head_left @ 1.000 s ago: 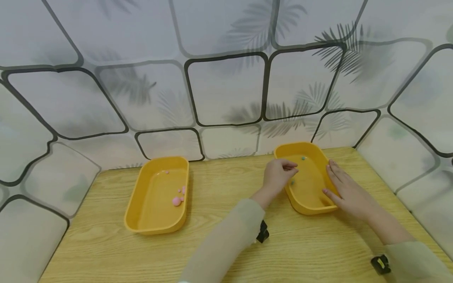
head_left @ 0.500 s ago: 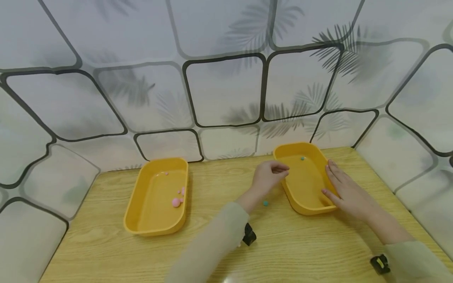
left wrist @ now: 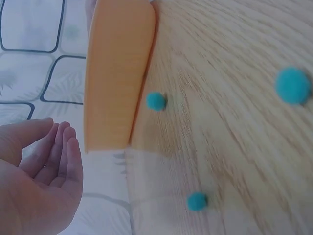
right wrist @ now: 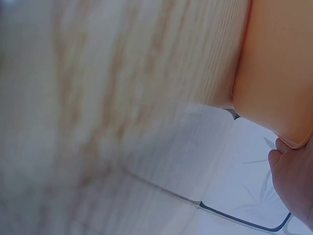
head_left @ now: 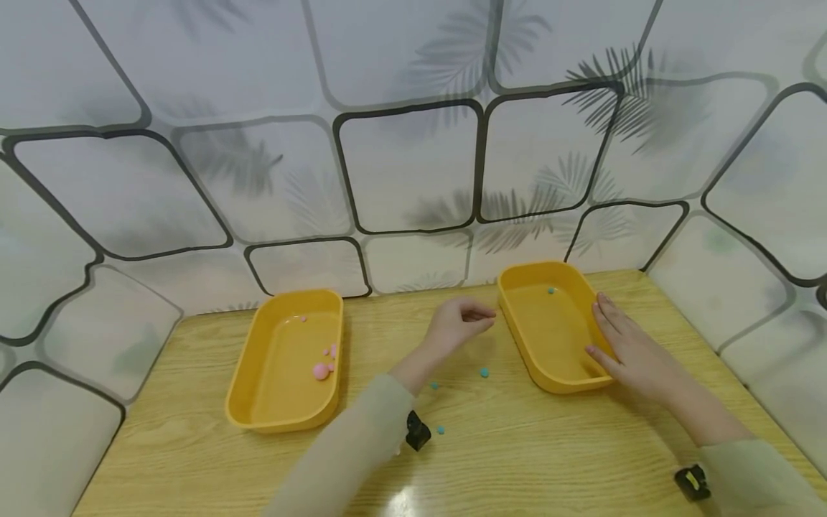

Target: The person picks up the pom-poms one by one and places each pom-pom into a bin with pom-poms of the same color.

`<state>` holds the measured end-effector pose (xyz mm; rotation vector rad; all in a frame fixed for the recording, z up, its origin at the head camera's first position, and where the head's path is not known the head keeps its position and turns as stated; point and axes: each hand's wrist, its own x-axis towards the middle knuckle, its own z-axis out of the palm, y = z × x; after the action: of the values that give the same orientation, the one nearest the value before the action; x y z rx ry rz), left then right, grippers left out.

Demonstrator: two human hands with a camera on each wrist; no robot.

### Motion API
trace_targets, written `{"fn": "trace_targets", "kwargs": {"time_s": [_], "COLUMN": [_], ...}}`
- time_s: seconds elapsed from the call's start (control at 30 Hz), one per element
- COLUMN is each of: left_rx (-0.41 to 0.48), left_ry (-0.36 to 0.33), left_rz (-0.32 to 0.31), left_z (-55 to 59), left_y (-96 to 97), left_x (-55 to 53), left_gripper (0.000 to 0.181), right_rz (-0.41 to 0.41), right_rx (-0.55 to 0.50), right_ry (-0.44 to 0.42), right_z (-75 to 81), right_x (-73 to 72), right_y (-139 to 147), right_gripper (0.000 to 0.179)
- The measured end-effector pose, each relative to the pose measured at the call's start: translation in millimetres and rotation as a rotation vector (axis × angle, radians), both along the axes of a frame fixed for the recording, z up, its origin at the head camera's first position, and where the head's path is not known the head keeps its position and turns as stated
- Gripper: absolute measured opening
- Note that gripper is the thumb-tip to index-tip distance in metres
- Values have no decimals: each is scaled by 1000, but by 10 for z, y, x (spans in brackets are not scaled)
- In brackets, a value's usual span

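Observation:
My left hand (head_left: pixel 455 327) hangs above the table between the two trays, its fingers loosely bent. Nothing shows between thumb and fingers in the left wrist view (left wrist: pixel 41 176). Beneath it lie small teal balls: one by the right tray (head_left: pixel 484 373), another (head_left: pixel 434 385) near the wrist, and a third ball (head_left: pixel 441 430) beside the sleeve. My right hand (head_left: pixel 639 359) rests with straight fingers along the right rim of the yellow right-hand tray (head_left: pixel 558 352), thumb over its near corner. One teal ball (head_left: pixel 551 291) shows at the tray's far end.
A second yellow tray (head_left: pixel 284 409) stands on the left, with several pink balls (head_left: pixel 321 371) inside, mostly by its right wall. Patterned cloth walls (head_left: pixel 413 172) enclose the wooden table (head_left: pixel 517 459) at the back and sides.
My left hand has drawn back leftward from over the right tray. Teal balls on the table have come into sight from under the arm. My right hand has stayed at the tray.

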<state>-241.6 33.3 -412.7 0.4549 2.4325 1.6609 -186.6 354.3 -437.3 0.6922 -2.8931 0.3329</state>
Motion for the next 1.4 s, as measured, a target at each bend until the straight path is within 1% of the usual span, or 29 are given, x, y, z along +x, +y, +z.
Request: {"fn": "trace_targets", "kwargs": {"time_s": [0.23,0.37,0.57,0.73,0.8,0.97,1.07,1.17,1.4], "left_rx": [3,-7,-67,-128,-139,-144,-126,-116,-122], "left_ry": [-26,-24,-25,-35,-34,-29,-41,-46,-20], "left_rz": [1,-9,-17,-15,-19,-27,-28,-20,-22], "left_z": [-37,-95,-171,-287,-328,-417,-471,-491,-492], "left_y": [-212,-325,-450,-534,-569,-655,-704,-738,-808], "left_x": [23,37,84,125,152,234,278,314,391], "left_gripper": [14,13,12,11,11,11,11,11,10], "right_rz": [0,2,-1,-2,1,1,-4,-7,-5], "right_rx": [-5,-1,-1,-1,-4,-2,1,0,3], "right_ry": [1,11,17,16,13,13,14,11,7], "right_z": [3,0,3,10,12,14,13,12,8], "right_x": [-4,-9,-17,-19,-17,-14,-16,-17,-1], "right_y": [-3,-1,1,3,5,4,3,3,1], "right_gripper": [75,75,75,75,75,75,75,76,75]}}
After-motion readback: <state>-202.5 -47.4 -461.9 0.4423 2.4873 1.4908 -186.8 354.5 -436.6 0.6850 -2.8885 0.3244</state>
